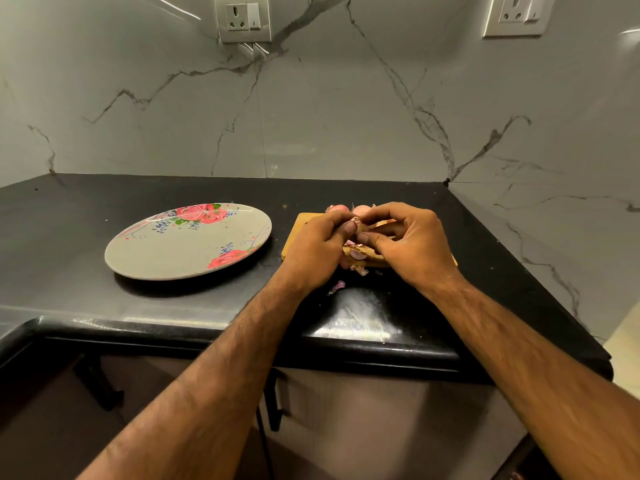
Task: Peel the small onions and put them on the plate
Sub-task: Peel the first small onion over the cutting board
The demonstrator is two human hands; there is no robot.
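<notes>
Two bare forearms (221,368) reach in from six o'clock and meet over the black counter (86,306), a little right of centre. Left hand (318,251) and right hand (412,244) are knuckle to knuckle, fingers of both curled inward. Between their thumbs and fingertips they pinch a small onion (356,222), of which only a sliver of pink flesh and brown skin shows. The left thumb lies against it from nine o'clock; the right hand's fingers arch over it from three o'clock, with the right thumb tucked beneath. How much skin is on it I cannot tell, since the fingers cover most of it.

Under the hands sits a wooden cutting board (294,237), mostly hidden by them. At twelve o'clock from the grip, just past the fingertips, two loose onions (337,208) rest at the board's far edge, skins on. Peel scraps (337,286) lie at six o'clock from the grip, some on the board's near edge and one purple piece on the counter beside the left wrist.

At nine o'clock from the hands, just beside the board but apart from it, the plate (187,244) lies flat, grey with red roses, its painted face showing from rim to rim.

Behind, a grey veined wall (311,116) carries two sockets (242,17) at twelve and one o'clock.
</notes>
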